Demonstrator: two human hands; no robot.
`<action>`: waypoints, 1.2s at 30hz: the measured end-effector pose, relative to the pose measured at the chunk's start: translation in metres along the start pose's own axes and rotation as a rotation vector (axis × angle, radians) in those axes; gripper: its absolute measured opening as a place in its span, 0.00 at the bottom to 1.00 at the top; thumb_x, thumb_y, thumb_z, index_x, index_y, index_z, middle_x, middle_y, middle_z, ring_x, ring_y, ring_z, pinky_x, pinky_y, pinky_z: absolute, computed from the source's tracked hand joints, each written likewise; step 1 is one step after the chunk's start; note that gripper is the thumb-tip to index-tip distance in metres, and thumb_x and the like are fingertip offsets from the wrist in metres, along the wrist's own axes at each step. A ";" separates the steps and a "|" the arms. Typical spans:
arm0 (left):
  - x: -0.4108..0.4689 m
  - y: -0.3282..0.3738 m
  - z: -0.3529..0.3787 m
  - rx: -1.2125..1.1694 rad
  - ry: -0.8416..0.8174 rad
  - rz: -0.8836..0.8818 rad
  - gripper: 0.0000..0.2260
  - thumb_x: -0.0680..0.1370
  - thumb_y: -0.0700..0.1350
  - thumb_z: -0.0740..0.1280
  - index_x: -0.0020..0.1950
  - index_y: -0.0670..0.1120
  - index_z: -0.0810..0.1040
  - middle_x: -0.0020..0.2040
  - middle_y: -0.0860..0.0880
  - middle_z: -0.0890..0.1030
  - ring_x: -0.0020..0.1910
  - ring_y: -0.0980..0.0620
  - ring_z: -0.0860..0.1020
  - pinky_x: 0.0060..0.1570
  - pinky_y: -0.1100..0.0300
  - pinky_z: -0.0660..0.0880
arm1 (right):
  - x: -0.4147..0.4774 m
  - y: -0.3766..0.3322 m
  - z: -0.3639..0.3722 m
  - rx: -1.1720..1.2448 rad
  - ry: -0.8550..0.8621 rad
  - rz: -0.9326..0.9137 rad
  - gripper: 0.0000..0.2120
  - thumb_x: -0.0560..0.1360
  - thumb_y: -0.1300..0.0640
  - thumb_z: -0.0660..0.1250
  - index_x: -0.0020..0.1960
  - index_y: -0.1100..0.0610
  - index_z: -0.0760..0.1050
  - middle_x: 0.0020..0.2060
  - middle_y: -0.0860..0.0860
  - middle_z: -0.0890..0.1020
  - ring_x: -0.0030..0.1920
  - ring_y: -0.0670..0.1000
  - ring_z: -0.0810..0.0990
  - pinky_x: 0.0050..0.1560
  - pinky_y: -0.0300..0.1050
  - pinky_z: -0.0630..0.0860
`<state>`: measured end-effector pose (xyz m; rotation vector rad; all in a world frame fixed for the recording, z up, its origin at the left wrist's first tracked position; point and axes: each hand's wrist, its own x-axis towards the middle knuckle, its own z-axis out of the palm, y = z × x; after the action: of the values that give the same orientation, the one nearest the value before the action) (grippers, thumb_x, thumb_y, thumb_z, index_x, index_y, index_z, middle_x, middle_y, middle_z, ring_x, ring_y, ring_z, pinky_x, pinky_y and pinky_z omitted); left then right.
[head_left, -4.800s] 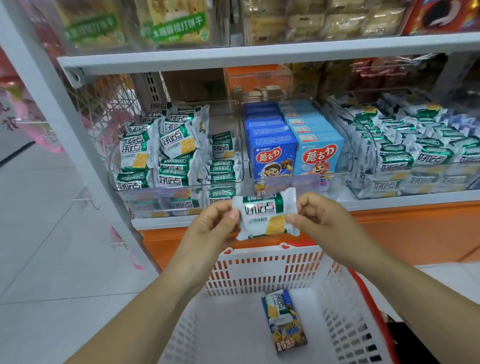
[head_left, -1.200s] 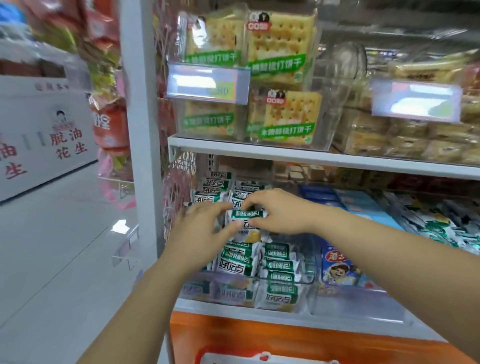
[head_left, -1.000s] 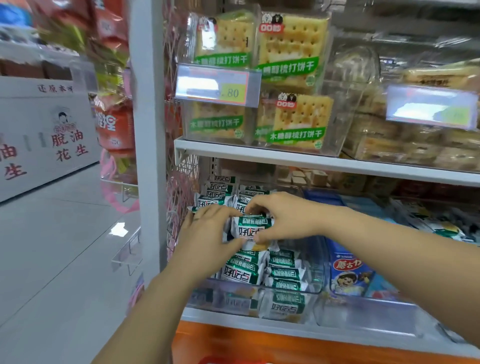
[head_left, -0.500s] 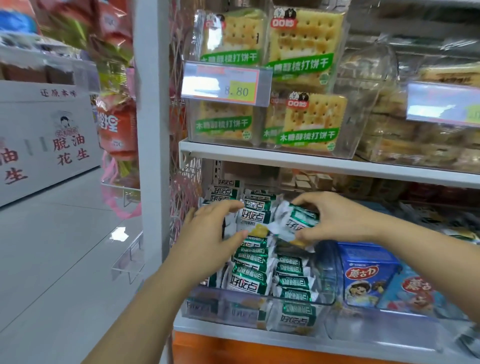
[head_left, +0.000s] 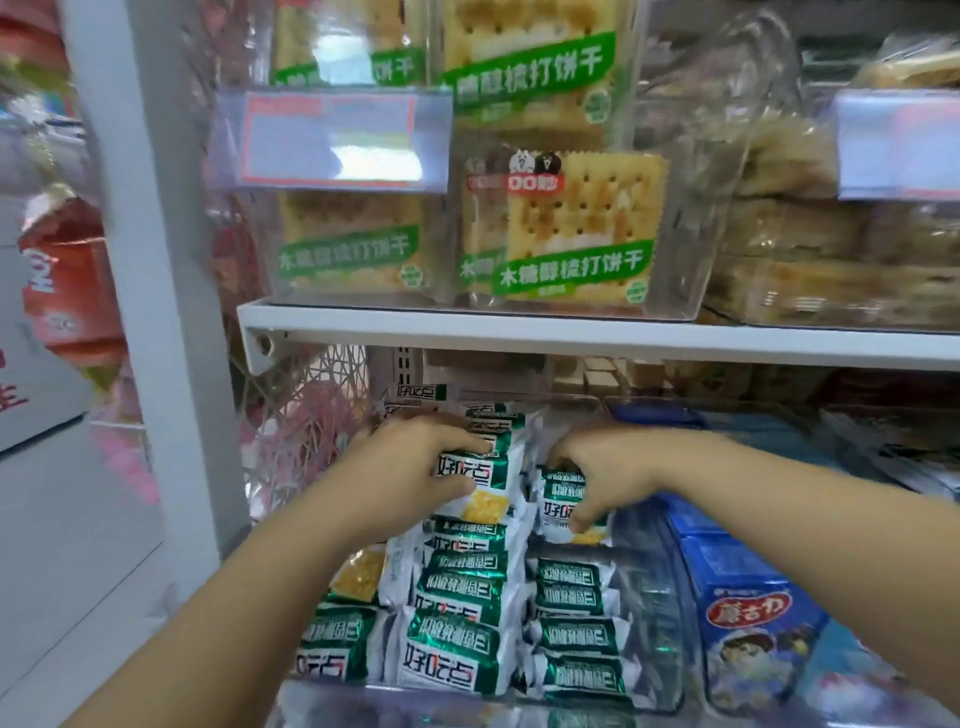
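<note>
Green-and-white foil snack packets, one lot, filed in three rows inside a clear bin (head_left: 655, 613) beneath a white shelf (head_left: 571, 338).

Item one: middle-row packet (head_left: 485, 501), rearmost of its row, face outward. The left hand (head_left: 415, 467) has fingers over its top edge and thumb across the print, grip closed round it.

Item two: right-row packet (head_left: 557, 506), standing on end, long axis running top to bottom (its lettering reads sideways). The right hand (head_left: 608, 467) curls over its upper end, thumb at the lower corner, grip closed on it.

Relation that matters: the right row lies directly beneath that packet, so the likely move is straight down, with the right hand the nearer.

Neighbours: blue boxes (head_left: 748, 613) just beside the bin; cracker packs (head_left: 576, 234) on the shelf above.
</note>
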<state>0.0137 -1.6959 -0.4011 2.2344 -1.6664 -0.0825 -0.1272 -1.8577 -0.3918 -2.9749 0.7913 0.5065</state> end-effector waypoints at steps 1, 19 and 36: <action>0.000 -0.002 0.001 -0.022 0.010 0.001 0.18 0.77 0.55 0.66 0.67 0.64 0.71 0.71 0.58 0.70 0.66 0.52 0.73 0.69 0.49 0.66 | 0.007 -0.003 0.001 -0.060 -0.037 -0.005 0.27 0.71 0.47 0.73 0.62 0.61 0.70 0.53 0.55 0.77 0.48 0.53 0.75 0.50 0.45 0.75; -0.004 -0.010 0.007 -0.120 0.051 0.031 0.16 0.76 0.56 0.65 0.64 0.65 0.72 0.69 0.62 0.70 0.61 0.63 0.67 0.66 0.56 0.65 | 0.068 0.000 0.009 -0.039 -0.387 -0.001 0.31 0.74 0.54 0.71 0.72 0.60 0.64 0.67 0.55 0.74 0.65 0.54 0.73 0.63 0.43 0.69; -0.004 -0.010 0.006 -0.099 0.043 0.032 0.17 0.76 0.55 0.65 0.64 0.65 0.72 0.69 0.62 0.68 0.60 0.66 0.64 0.62 0.63 0.61 | 0.090 0.025 0.015 -0.151 -0.048 0.043 0.30 0.70 0.50 0.74 0.65 0.64 0.71 0.57 0.55 0.78 0.47 0.54 0.76 0.47 0.44 0.75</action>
<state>0.0199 -1.6913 -0.4105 2.1214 -1.6386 -0.1056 -0.0700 -1.9214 -0.4331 -3.0742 0.8508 0.6667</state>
